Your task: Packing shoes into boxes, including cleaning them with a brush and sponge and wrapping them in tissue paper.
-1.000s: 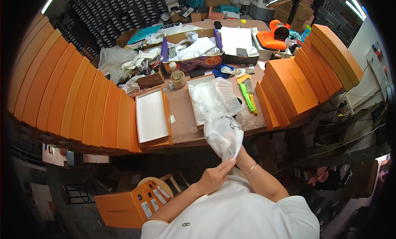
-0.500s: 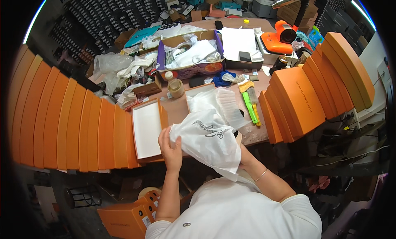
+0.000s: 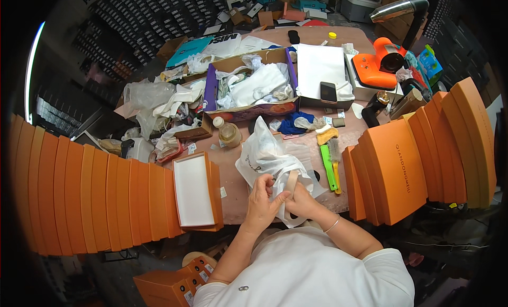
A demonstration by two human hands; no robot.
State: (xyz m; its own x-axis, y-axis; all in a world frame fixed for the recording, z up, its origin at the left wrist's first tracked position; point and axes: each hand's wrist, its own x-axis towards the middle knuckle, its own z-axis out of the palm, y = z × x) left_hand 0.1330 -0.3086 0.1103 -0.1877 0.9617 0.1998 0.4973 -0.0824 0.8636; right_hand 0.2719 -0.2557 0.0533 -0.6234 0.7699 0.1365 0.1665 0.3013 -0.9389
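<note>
A thin white bag (image 3: pixel 257 156) with dark script print stands peaked above the table, in front of my body. My left hand (image 3: pixel 263 201) has its fingers curled at the bag's near edge, its thumb reaching over toward the right. Close beside it, my right hand (image 3: pixel 302 202) is closed around a slim beige strap-like piece (image 3: pixel 292 182) that sticks up between the hands. It may be part of a shoe; the rest is hidden by the hands and bag. Translucent wrapping (image 3: pixel 306 166) lies behind the right hand. An orange box part with white inside (image 3: pixel 193 188) sits left of my hands.
Orange boxes (image 3: pixel 127 196) stand in a long row at left, and more orange boxes (image 3: pixel 394 169) at right. A green brush (image 3: pixel 329 166), a glass jar (image 3: pixel 229 133), a purple box of cloths (image 3: pixel 211 92), a phone (image 3: pixel 328 91) and an orange device (image 3: pixel 378 66) are farther back.
My hands have come together, the left moving right toward the other. The bag has gone from lying slanted across both hands to standing beyond them, and the beige piece now shows upright.
</note>
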